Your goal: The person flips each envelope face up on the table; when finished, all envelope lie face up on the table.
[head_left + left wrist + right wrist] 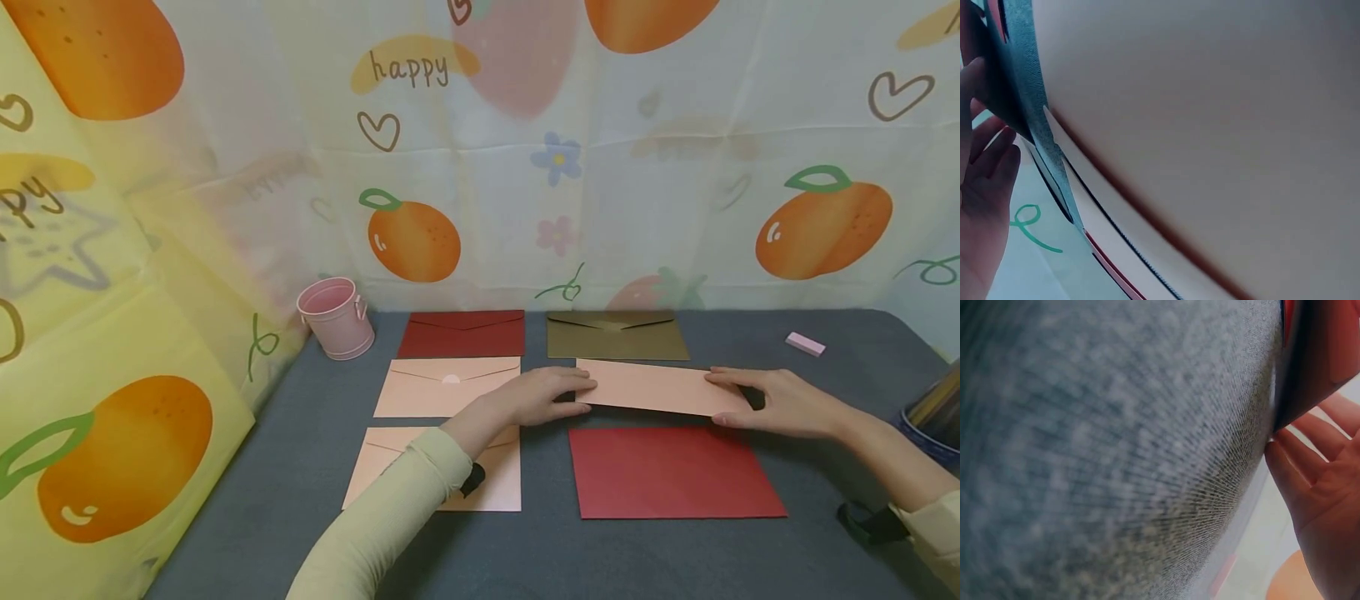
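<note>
A flat, pale peach paper envelope (648, 389) is held at both short ends, tilted, over the right half of the dark blue-grey worktop (262, 508). The left hand (551, 397) pinches its left end; the right hand (787, 402) grasps its right end between thumb and fingers. Just beyond it lies an olive-brown envelope (615, 339) with a pointed flap, and just on its near side lies a plain red paper rectangle (675, 473).

On the left, far to near, stand in a column a dark red envelope (461, 337), a peach envelope with a round white seal (431, 398) and another peach envelope (502, 479), partly hidden by the left sleeve. A pink metal bucket (337, 321) stands at the far left, a small pink block (806, 343) at the far right.
</note>
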`<state>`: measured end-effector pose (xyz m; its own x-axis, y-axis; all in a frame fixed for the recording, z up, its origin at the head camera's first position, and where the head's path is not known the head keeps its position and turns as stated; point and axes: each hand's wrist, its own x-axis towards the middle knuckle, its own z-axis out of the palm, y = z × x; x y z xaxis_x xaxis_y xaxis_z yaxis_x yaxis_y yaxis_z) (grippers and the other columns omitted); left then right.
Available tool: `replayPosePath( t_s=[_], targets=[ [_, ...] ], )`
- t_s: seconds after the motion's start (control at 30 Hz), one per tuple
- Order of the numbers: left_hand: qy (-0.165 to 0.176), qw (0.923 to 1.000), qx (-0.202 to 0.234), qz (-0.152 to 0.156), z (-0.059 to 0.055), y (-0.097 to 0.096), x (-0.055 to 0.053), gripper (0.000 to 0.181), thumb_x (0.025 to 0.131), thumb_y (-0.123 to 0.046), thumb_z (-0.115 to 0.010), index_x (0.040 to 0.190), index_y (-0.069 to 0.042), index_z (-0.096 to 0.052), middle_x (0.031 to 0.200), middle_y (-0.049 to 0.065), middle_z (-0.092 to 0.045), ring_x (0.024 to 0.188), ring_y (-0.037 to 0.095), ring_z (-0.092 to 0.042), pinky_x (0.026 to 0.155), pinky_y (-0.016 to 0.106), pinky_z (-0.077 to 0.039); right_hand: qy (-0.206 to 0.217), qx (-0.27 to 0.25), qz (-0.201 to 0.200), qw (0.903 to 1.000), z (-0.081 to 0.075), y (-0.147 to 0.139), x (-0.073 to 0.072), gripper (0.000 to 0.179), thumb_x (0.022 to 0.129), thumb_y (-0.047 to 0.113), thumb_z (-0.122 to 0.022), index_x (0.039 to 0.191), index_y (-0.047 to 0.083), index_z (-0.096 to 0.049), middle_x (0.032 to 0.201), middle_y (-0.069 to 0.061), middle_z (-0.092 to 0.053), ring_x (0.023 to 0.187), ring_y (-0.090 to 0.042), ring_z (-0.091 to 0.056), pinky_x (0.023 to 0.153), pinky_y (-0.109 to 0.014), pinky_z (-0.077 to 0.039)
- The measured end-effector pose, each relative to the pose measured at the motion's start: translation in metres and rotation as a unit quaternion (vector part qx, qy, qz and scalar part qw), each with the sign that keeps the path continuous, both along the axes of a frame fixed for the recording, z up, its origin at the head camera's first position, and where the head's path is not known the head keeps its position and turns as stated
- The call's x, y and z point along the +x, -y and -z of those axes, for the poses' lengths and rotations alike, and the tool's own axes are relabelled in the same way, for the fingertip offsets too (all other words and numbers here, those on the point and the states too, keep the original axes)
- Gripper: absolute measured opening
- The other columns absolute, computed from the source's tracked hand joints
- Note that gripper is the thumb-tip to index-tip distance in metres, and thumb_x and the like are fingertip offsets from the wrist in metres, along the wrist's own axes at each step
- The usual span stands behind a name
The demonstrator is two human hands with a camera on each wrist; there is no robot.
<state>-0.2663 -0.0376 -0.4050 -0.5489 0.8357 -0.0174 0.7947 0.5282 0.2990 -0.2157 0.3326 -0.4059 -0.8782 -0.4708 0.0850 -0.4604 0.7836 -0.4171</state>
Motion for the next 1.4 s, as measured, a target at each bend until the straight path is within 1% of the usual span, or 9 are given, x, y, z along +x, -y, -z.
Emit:
replayPosePath(
  t_s=[0.1, 0.2, 0.3, 0.4, 0.6, 0.73, 0.93, 1.27, 1.4],
  targets=[
    [-0.004, 0.9990, 0.045, 0.005, 0.000, 0.002, -0.002, 0.042, 0.100, -0.032, -0.055, 0.138, -0.012, -0.057, 0.141, 0.004, -0.054, 0.133, 0.012, -0.045, 0.109, 0.022, -0.031, -0.005, -0.005, 0.011, 0.9999, -0.001, 0.001, 0.000, 0.058, 0.083, 0.040, -0.075, 0.133, 0.013, -0.062, 0.131, -0.010, -0.061, 0.108, -0.021, -0.060, 0.079, -0.039, -0.049],
    [-0.003, 0.9961, 0.089, 0.002, -0.002, 0.004, -0.003, 0.037, 0.100, -0.030, -0.056, 0.133, -0.013, -0.061, 0.134, 0.001, -0.059, 0.127, 0.010, -0.051, 0.105, 0.020, -0.035, -0.009, -0.020, 0.026, 0.9994, -0.002, 0.001, 0.001, 0.047, 0.086, 0.038, -0.074, 0.127, 0.018, -0.066, 0.118, -0.003, -0.068, 0.094, -0.006, -0.057, 0.065, -0.027, -0.042],
    [0.002, 0.9920, 0.126, -0.010, -0.005, 0.005, -0.002, 0.034, 0.099, -0.028, -0.058, 0.130, -0.014, -0.064, 0.127, 0.000, -0.064, 0.119, 0.008, -0.056, 0.100, 0.019, -0.040, -0.010, -0.048, 0.044, 0.9978, -0.005, 0.001, 0.002, 0.036, 0.087, 0.034, -0.073, 0.120, 0.020, -0.071, 0.091, 0.004, -0.072, 0.071, -0.002, -0.052, 0.051, -0.024, -0.035],
    [0.011, 0.9861, 0.163, -0.030, -0.007, 0.005, -0.002, 0.031, 0.098, -0.026, -0.061, 0.126, -0.015, -0.067, 0.121, -0.002, -0.068, 0.111, 0.006, -0.061, 0.095, 0.020, -0.045, -0.021, -0.078, 0.064, 0.9946, -0.008, 0.003, 0.004, 0.026, 0.087, 0.031, -0.074, 0.111, 0.021, -0.075, 0.076, 0.009, -0.070, 0.055, -0.004, -0.044, 0.043, -0.027, -0.028],
    [0.028, 0.9717, 0.227, -0.060, -0.008, 0.006, -0.002, 0.025, 0.096, -0.022, -0.064, 0.119, -0.014, -0.072, 0.111, -0.002, -0.072, 0.101, 0.004, -0.064, 0.086, 0.031, -0.052, -0.120, -0.137, 0.015, 0.9831, -0.007, 0.003, 0.000, 0.017, 0.081, 0.008, -0.078, 0.095, 0.018, -0.078, 0.085, 0.010, -0.073, 0.066, 0.002, -0.057, 0.050, -0.019, -0.039],
    [0.032, 0.9621, 0.262, -0.067, -0.007, 0.007, -0.003, 0.023, 0.095, -0.018, -0.065, 0.115, -0.012, -0.073, 0.108, 0.000, -0.072, 0.099, 0.004, -0.065, 0.083, 0.024, -0.052, -0.151, -0.159, -0.018, 0.9755, -0.006, 0.002, -0.006, 0.026, 0.077, -0.003, -0.078, 0.093, 0.016, -0.077, 0.082, 0.010, -0.072, 0.065, 0.001, -0.057, 0.051, -0.017, -0.039],
    [0.063, 0.9459, 0.306, -0.089, -0.004, 0.008, -0.004, 0.022, 0.094, -0.014, -0.066, 0.114, -0.009, -0.073, 0.105, 0.003, -0.073, 0.093, 0.004, -0.066, 0.078, 0.017, -0.050, -0.132, -0.159, 0.002, 0.9784, -0.007, 0.004, -0.010, 0.020, 0.081, 0.001, -0.076, 0.097, 0.011, -0.075, 0.083, 0.004, -0.073, 0.069, 0.000, -0.062, 0.056, -0.014, -0.045],
    [0.091, 0.9312, 0.327, -0.133, -0.003, 0.007, -0.004, 0.020, 0.093, -0.011, -0.067, 0.112, -0.009, -0.073, 0.106, 0.003, -0.072, 0.090, 0.005, -0.065, 0.075, 0.019, -0.052, -0.109, -0.092, 0.047, 0.9886, -0.001, 0.003, -0.021, 0.018, 0.081, 0.005, -0.077, 0.099, 0.006, -0.075, 0.090, -0.006, -0.072, 0.075, 0.004, -0.061, 0.059, -0.021, -0.051],
    [0.095, 0.9173, 0.351, -0.162, -0.004, 0.008, -0.004, 0.018, 0.091, -0.010, -0.069, 0.108, -0.007, -0.074, 0.101, 0.004, -0.073, 0.087, 0.007, -0.066, 0.074, 0.020, -0.052, -0.087, -0.099, 0.074, 0.9884, -0.002, 0.006, -0.020, 0.013, 0.084, 0.010, -0.076, 0.095, 0.003, -0.075, 0.088, -0.007, -0.072, 0.075, 0.006, -0.058, 0.060, -0.023, -0.050]
  ],
)
